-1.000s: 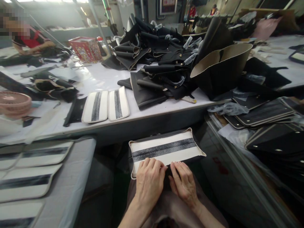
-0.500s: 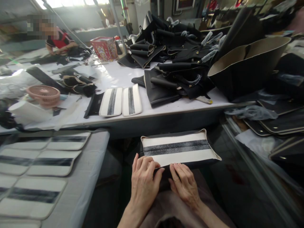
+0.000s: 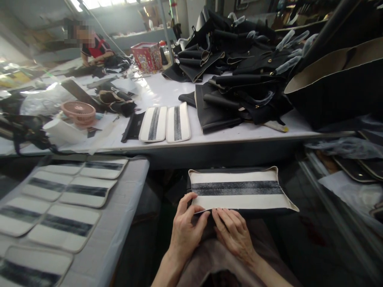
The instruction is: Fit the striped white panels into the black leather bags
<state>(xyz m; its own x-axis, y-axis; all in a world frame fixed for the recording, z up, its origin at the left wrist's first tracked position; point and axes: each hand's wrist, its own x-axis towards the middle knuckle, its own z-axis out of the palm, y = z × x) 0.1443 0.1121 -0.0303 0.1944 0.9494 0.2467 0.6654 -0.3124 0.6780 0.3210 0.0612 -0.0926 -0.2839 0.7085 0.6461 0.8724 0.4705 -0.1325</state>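
A cream panel with a dark grey stripe (image 3: 239, 190) lies over my lap, on top of a black piece. My left hand (image 3: 187, 229) pinches the panel's near left edge between thumb and fingers. My right hand (image 3: 235, 233) rests beside it, fingers curled down on the near edge of the panel and the black piece beneath. Both hands touch at the panel's near edge.
Several striped panels (image 3: 66, 191) lie on a grey table at my left. Two more (image 3: 166, 123) sit on the white table (image 3: 233, 137) ahead, with piled black bags (image 3: 239, 79), a pink basket (image 3: 78, 111) and a red box (image 3: 147, 56). A person works at the far left.
The view has swung left and the panel now sits further right in it. My left hand went from lying flat on the panel to pinching its near edge.
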